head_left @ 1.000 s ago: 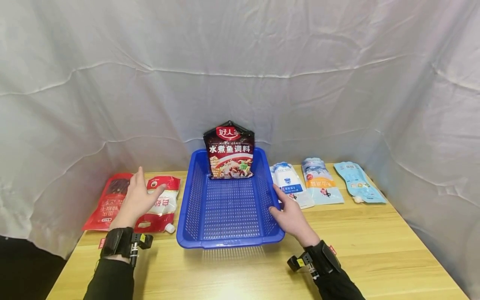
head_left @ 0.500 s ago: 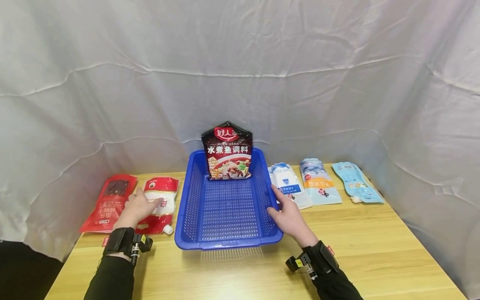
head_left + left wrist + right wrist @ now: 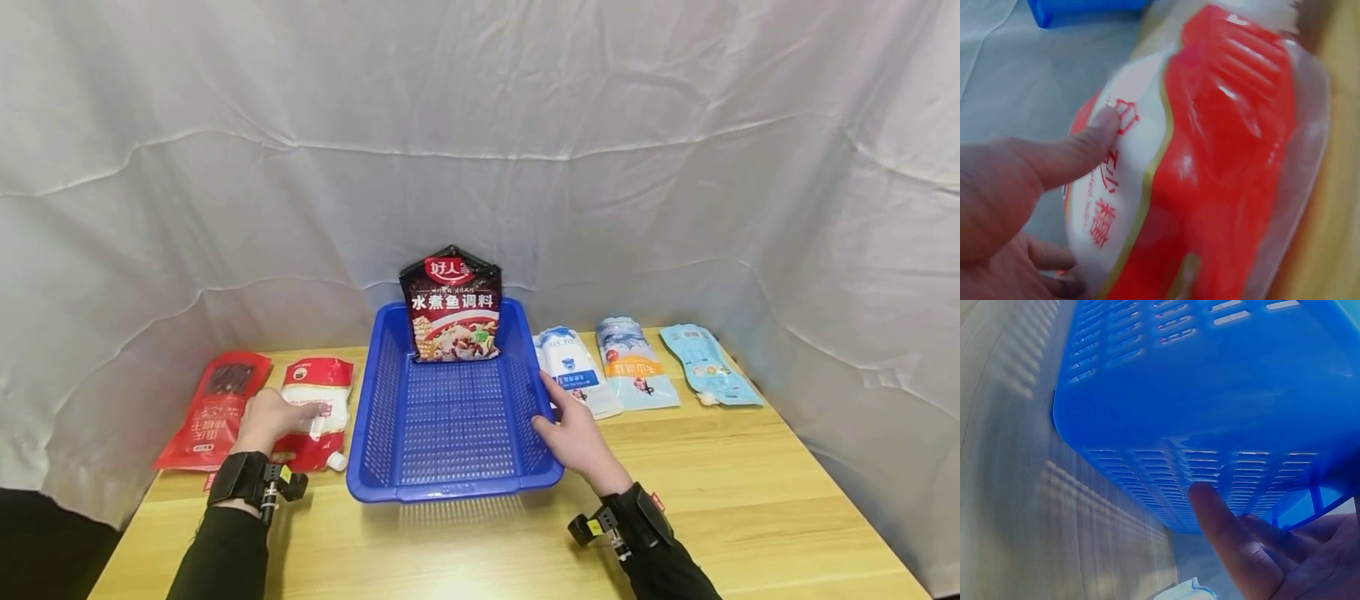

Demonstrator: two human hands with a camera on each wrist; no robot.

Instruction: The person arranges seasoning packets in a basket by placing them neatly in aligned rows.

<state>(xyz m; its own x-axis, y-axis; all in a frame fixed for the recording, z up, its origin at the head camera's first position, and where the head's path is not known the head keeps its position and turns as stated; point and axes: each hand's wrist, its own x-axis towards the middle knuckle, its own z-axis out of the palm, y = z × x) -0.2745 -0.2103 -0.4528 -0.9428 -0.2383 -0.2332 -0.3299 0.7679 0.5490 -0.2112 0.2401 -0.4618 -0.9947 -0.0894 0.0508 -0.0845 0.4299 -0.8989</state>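
Your left hand (image 3: 266, 417) pinches the pouch (image 3: 1216, 156) mid-side; your right hand (image 3: 576, 437) touches the basket (image 3: 456, 490), fingers extended. Pouch probably heavy, soft, slick; grip mid-side.

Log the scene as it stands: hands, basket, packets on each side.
Left hand: holds red-white pouch, thumb on its face
Right hand: holds blue basket by right side
Basket contents: dark packet, standing at far end
Left of basket: red pouch, red-white pouch
Right of basket: white-blue pouch, blue-orange pouch, light-blue pouch
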